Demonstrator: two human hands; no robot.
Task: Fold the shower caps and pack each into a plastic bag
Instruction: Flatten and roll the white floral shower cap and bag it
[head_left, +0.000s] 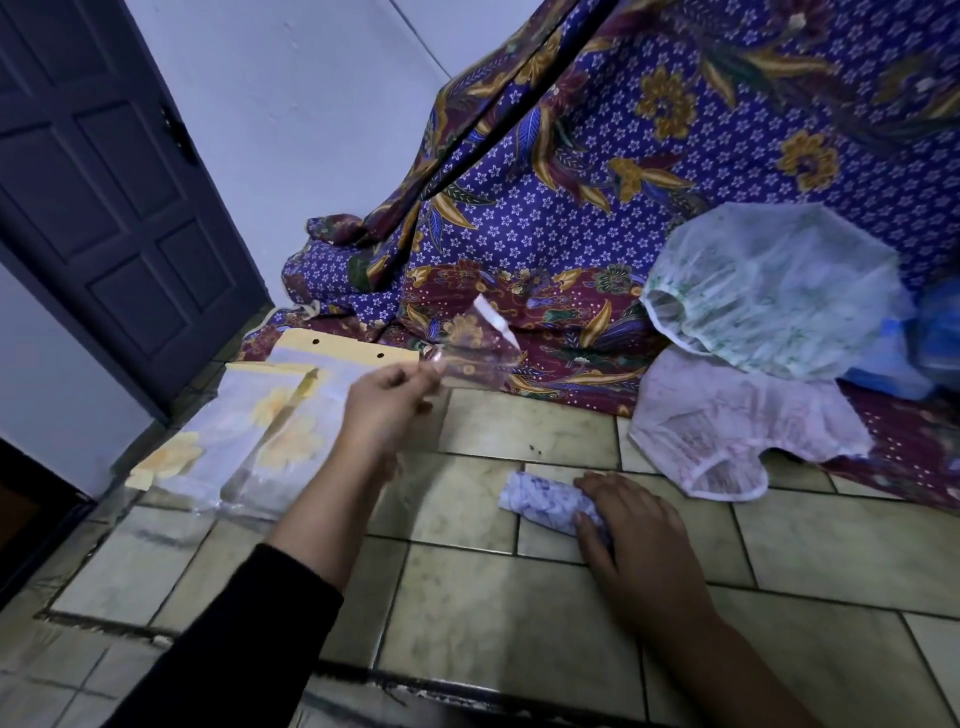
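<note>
Now my right hand (641, 540) curls round the rolled white-and-purple shower cap (540, 501), lying left-to-right on the tan floor tiles (498, 613). My left hand (387, 402) pinches a small clear plastic bag (478, 353), held up.

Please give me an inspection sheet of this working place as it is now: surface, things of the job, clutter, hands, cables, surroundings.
Surface: tiled floor, pale tiles with dark joints.
Job's things: rolled shower cap with purple print, lying on the floor; clear plastic bag, held in the air; green-printed cap lying unfolded and partly on a pink cap; packed bags with yellow headers on the left.
Clutter: blue item at the right edge, too blurred to identify.
Hands: left hand pinches the clear bag; right hand grips one end of the rolled cap.
Cables: nothing seen.
Surroundings: batik cloth draped behind, dark door, pale wall.
</note>
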